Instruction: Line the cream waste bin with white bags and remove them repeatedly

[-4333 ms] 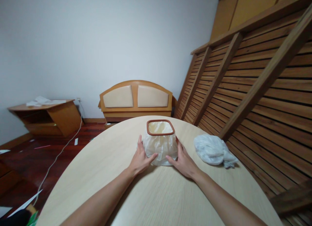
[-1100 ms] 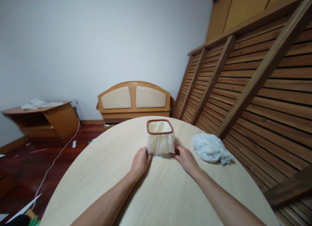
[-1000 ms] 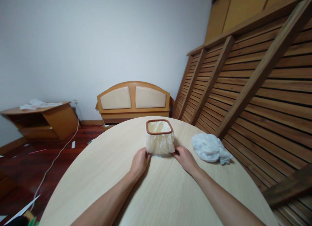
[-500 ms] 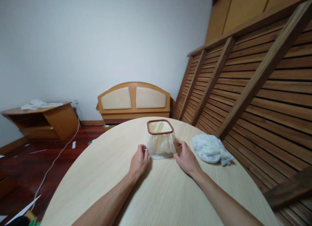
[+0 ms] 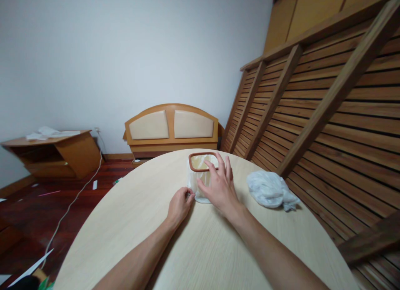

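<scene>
A small bin with a brown rounded-square rim (image 5: pixel 194 170) stands upright on the round pale table (image 5: pixel 131 206), and a thin whitish plastic bag (image 5: pixel 191 179) hangs round its outside. At its lower left corner, my left hand (image 5: pixel 180 206) is closed in a pinch on the edge of the bag. My right hand (image 5: pixel 221 186) is in front of the bin's right side, fingers spread, with the fingertips near the rim; it hides part of the bin and holds nothing that I can see.
A crumpled bundle of white plastic bags (image 5: pixel 270 189) lies on the table to the right. Beyond the table are a wooden headboard (image 5: pixel 171 123) and a low cabinet (image 5: pixel 75 152). A large slatted wooden frame (image 5: pixel 312 115) leans along the right side.
My right hand has left the bin's lower right corner, moved up and left in front of it, and spread its fingers. My left hand has shifted slightly right and curled more tightly.
</scene>
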Demonstrator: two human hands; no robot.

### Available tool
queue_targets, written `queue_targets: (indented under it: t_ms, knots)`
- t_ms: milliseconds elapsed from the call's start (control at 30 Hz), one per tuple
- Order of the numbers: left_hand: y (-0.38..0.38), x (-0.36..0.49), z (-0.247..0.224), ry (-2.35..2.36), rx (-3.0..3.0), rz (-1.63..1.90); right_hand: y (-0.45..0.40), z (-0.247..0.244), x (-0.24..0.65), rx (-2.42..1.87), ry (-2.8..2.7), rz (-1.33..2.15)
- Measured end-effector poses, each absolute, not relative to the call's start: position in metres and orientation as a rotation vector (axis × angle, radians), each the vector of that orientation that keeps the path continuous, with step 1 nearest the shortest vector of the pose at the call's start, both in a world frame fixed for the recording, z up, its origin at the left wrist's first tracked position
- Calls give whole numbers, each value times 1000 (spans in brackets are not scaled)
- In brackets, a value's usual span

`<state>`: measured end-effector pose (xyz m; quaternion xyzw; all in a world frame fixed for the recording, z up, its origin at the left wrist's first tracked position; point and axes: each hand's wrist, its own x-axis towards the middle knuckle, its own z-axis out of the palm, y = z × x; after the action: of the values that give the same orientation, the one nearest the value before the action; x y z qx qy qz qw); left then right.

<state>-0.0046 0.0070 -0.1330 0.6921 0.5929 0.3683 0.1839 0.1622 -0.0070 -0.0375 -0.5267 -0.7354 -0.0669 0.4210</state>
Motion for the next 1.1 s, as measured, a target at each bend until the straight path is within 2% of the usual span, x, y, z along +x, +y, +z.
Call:
queue_targets:
  t_ms: [200, 533, 767, 1100]
  knots:
    - [7, -4, -132, 1679, 1971, 1017, 2, -30, 140, -1361, -1865, -109]
    - [6, 1, -132, 1600, 1990, 1002, 12, -36, 155, -1387, -1960, -166]
    - [9, 7, -136, 1524, 2018, 1043, 25, -29, 185, -1407, -1911, -121]
    - [8, 11, -136, 1507, 2110, 987, 75, -43, 248, -1378, -1788, -290]
